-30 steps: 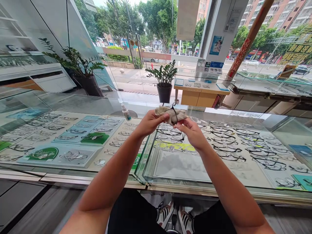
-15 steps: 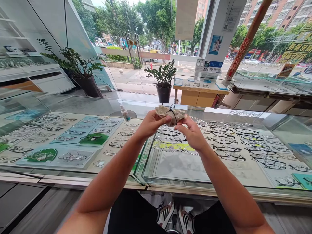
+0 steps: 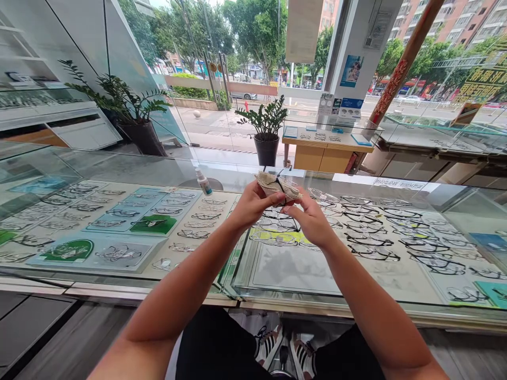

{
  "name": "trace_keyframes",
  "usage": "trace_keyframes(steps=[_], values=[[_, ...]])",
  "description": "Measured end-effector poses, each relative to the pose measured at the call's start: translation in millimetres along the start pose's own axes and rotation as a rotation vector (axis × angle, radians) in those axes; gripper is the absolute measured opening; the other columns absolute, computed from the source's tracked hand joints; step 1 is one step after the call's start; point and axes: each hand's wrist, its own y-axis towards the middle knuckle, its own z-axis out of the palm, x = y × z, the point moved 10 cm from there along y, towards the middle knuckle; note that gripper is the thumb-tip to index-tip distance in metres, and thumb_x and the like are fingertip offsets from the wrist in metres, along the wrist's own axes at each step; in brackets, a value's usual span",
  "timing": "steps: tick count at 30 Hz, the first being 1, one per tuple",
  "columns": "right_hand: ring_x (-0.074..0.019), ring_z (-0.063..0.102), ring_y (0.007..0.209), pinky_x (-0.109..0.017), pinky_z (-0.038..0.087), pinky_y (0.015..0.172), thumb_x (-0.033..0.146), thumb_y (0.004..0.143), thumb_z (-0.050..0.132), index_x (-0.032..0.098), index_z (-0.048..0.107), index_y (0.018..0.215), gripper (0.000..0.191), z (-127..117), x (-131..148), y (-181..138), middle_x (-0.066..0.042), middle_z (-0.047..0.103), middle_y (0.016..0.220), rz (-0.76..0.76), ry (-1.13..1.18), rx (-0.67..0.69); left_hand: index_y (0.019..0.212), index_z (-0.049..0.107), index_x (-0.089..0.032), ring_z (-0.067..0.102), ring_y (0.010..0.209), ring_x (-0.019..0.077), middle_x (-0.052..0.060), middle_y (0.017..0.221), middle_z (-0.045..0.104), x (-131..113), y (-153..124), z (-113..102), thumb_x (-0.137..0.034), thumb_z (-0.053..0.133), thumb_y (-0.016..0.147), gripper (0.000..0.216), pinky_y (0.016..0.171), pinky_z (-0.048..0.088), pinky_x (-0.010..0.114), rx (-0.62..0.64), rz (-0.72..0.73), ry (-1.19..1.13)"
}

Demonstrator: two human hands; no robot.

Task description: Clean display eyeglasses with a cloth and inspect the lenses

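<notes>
Over the glass counter, a beige cloth is folded around a pair of dark-rimmed eyeglasses. Its thin arms stick up beyond the cloth, and the lenses are mostly covered. My left hand is closed on the cloth from the left, thumb along its near edge. From the right, my right hand pinches the eyeglasses and the cloth's lower right side; its fingertips are partly hidden. Both hands meet near the middle of the bundle.
A white spray bottle stands on the glass counter, left of my hands. Rows of eyeglasses lie inside the case under the glass. Beyond the counter are potted plants and a small display table.
The cloth has shifted and tilted in my fingers, its right side now lower. My left hand has moved slightly right, closer to my right hand. Both still grip the bundle.
</notes>
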Motion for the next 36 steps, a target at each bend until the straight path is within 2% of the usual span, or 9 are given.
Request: trace_keyframes(steps=[9,17,22,25,28,30,32,34,36], values=[[-0.0275,0.065,0.115,-0.048,0.057,0.108,0.034,0.093,0.072,0.027,0.073,0.109,0.018,3.6,0.0,-0.4,-0.006,0.07,0.119,-0.015,0.003,0.02,0.075,0.073,-0.019,0.061,0.069,0.0151,0.0,0.072,0.065,-2.1,2.0,-15.7,-0.071,0.094,0.081,0.057,0.068,0.051,0.03,-0.108,0.086,0.052],[-0.0288,0.064,0.119,-0.053,0.046,0.12,0.035,0.092,0.071,0.026,0.07,0.081,0.015,-19.9,6.7,4.9,-0.006,0.067,0.117,-0.054,-0.02,-0.096,0.09,0.083,-0.019,0.076,0.09,0.0239,0.007,0.09,0.081,-6.3,7.7,-18.2,-0.068,0.088,0.09,0.049,0.09,0.061,0.038,-0.067,0.13,0.098],[-0.0296,0.064,0.124,-0.05,0.049,0.114,0.032,0.089,0.07,0.026,0.067,0.075,0.015,-49.8,10.5,6.6,-0.006,0.071,0.117,-0.07,0.078,-0.234,0.109,0.086,-0.022,0.075,0.088,0.0218,0.007,0.094,0.081,-20.0,10.7,-38.9,-0.067,0.089,0.09,0.049,0.086,0.061,0.036,-0.188,0.166,0.1],[-0.028,0.067,0.115,-0.047,0.053,0.106,0.033,0.091,0.069,0.027,0.068,0.079,0.013,-62.2,10.5,6.9,-0.005,0.077,0.111,-0.063,0.127,-0.275,0.11,0.085,-0.025,0.063,0.074,0.0162,0.001,0.08,0.069,-33.0,5.3,-45.5,-0.057,0.086,0.095,0.036,0.076,0.056,0.032,-0.243,0.246,0.169],[-0.0253,0.07,0.105,-0.045,0.055,0.103,0.034,0.092,0.069,0.027,0.071,0.085,0.011,-60.5,11.8,8.1,-0.003,0.08,0.104,-0.056,0.134,-0.233,0.103,0.081,-0.024,0.045,0.061,0.0141,-0.003,0.068,0.05,-47.1,-5.9,-39.4,-0.054,0.074,0.103,0.031,0.065,0.046,0.031,-0.27,0.373,0.429],[-0.0238,0.072,0.099,-0.044,0.056,0.099,0.036,0.093,0.069,0.027,0.071,0.086,0.012,-52.9,12.5,8.9,-0.002,0.079,0.096,-0.044,0.113,-0.174,0.111,0.078,-0.023,0.05,0.066,0.0161,-0.001,0.077,0.057,-58.9,-16.3,-27.1,-0.06,0.076,0.1,0.038,0.068,0.047,0.033,-0.285,0.524,0.68],[-0.0227,0.073,0.095,-0.042,0.056,0.097,0.037,0.095,0.069,0.026,0.07,0.086,0.014,-44.6,12.8,9.1,-0.001,0.078,0.09,-0.036,0.08,-0.12,0.129,0.073,-0.023,0.064,0.09,0.0233,0.006,0.103,0.07,-67.7,-27.6,-11.4,-0.071,0.083,0.089,0.063,0.083,0.055,0.039,-0.292,0.697,0.89],[-0.0223,0.074,0.094,-0.041,0.055,0.095,0.037,0.096,0.068,0.025,0.069,0.087,0.015,-39.3,13.7,8.6,-0.001,0.079,0.089,-0.04,0.049,-0.093,0.145,0.065,-0.024,0.066,0.118,0.032,0.014,0.131,0.07,-71.1,-36.5,1.3,-0.081,0.087,0.08,0.089,0.101,0.055,0.047,-0.298,0.832,1.024],[-0.0222,0.073,0.094,-0.041,0.053,0.094,0.036,0.097,0.067,0.025,0.068,0.088,0.015,-36.8,15.9,7.4,-0.001,0.079,0.089,-0.055,0.01,-0.083,0.153,0.06,-0.026,0.064,0.128,0.0356,0.016,0.142,0.068,-70.2,-41.1,9.1,-0.083,0.087,0.079,0.098,0.11,0.053,0.051,-0.296,0.901,1.106]])
